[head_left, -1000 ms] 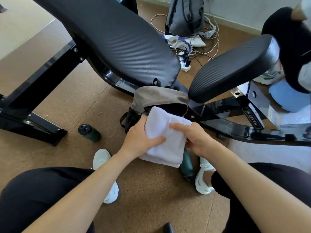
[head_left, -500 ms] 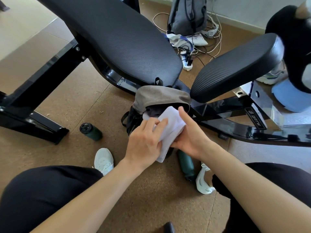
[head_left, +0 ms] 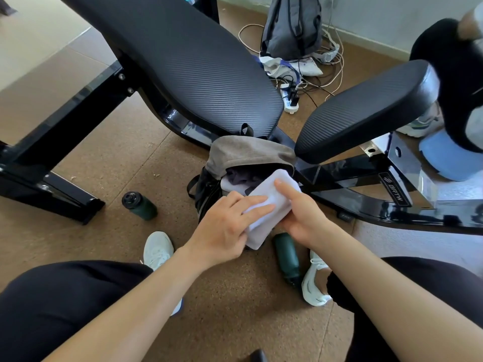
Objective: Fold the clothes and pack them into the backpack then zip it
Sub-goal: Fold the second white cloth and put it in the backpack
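A grey backpack stands open on the floor against the black bench, with dark clothing visible inside its mouth. A folded white garment lies slanted at the opening, its far end over the rim. My left hand grips its near left side with fingers laid across the top. My right hand holds its right side, index finger stretched along the fabric. The garment's lower end hangs below my left hand.
A black padded bench and its seat pad stand behind the bag on a black frame. Two green bottles lie on the cork floor. Another backpack, cables and a power strip sit farther back. A person is at the right.
Both hands have carried the folded white garment up and forward from in front of the bag to its opening, tilting its far end over the rim.
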